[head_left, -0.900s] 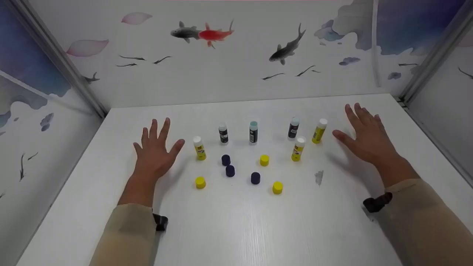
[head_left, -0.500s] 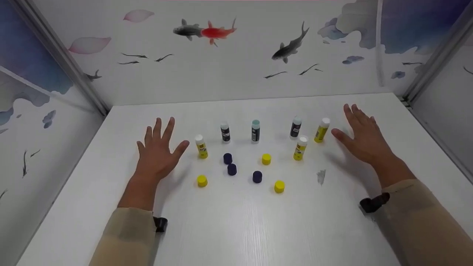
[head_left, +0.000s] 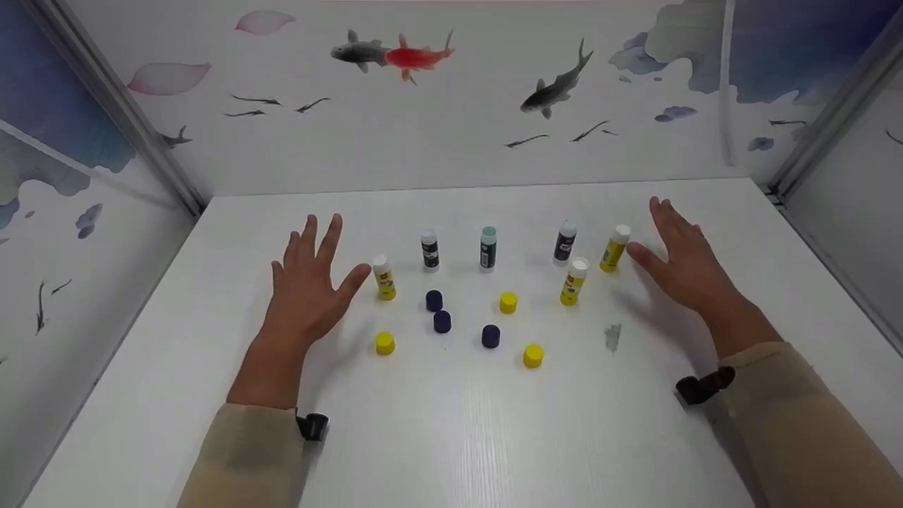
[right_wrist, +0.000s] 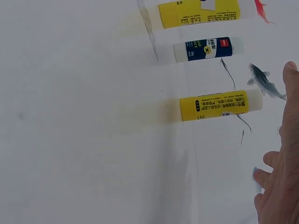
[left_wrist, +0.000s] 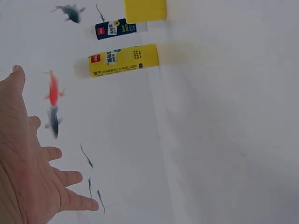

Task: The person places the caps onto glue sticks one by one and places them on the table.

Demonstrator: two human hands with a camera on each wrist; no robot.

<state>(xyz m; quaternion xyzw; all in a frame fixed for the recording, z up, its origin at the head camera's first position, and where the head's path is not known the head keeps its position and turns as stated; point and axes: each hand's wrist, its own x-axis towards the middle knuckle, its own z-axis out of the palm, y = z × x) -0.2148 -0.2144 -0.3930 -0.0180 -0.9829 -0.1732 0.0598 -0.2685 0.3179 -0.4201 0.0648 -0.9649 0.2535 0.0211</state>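
Three yellow glue sticks stand uncapped on the white table: a left one [head_left: 386, 283], a front right one [head_left: 572, 286] and a far right one [head_left: 614, 252]. Three dark blue glue sticks, a left one [head_left: 430, 254], a middle one [head_left: 488, 255] and a right one [head_left: 564, 247], stand behind, also uncapped. My left hand [head_left: 305, 296] is spread, holding nothing, its thumb tip close by the left yellow glue stick [left_wrist: 124, 60]. Fingers extended, my right hand [head_left: 691, 271] holds nothing; its thumb is near the far right yellow glue stick [right_wrist: 212, 106].
Loose caps lie in front of the glue sticks: yellow ones such as a left cap [head_left: 384, 343] and a front cap [head_left: 533, 356], and dark blue ones such as a middle cap [head_left: 491, 337]. A grey smudge [head_left: 613, 338] marks the table. Fish-patterned panels [head_left: 465, 155] enclose it.
Both hands have drifted inward, the left rightward and forward, the right leftward, bringing their thumbs nearer the outer yellow glue sticks. The glue sticks and caps stay in place.
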